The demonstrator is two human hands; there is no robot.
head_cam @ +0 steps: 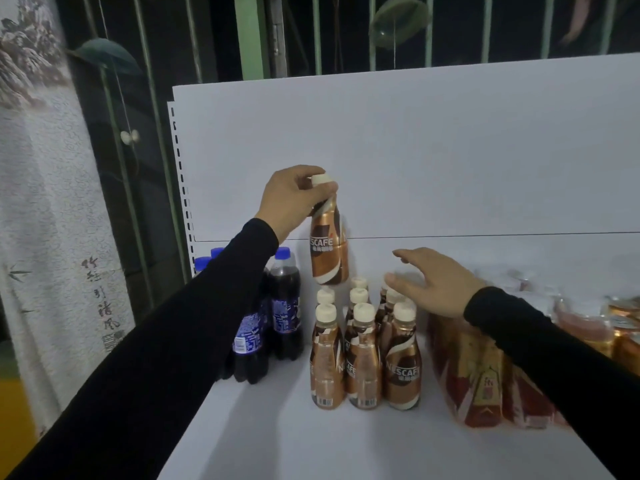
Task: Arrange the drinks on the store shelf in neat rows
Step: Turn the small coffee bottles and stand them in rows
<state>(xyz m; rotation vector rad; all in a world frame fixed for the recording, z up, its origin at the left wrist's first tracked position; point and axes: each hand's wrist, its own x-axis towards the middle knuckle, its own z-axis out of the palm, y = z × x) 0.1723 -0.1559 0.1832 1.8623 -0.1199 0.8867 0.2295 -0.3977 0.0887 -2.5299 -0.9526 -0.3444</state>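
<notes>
Black sleeves (pixel 145 358) framed the coffee bottles (pixel 363 355), standing in short rows on the shelf (pixel 277 438). Above them the left hand (pixel 291 199) pinched another coffee bottle (pixel 329 244) by its neck, probably to add it. The right hand (pixel 433 282) hovered, fingers spread, over the caps.

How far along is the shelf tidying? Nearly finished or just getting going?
Partway, I'd say. Done: the cola bottles stand together on the left, and the coffee bottles form three short rows. In hand: the left hand holds one more coffee bottle by the neck above those rows, while the right hand hovers open over their caps. Left: placing that bottle; the blurred red packs look untidy.
</notes>
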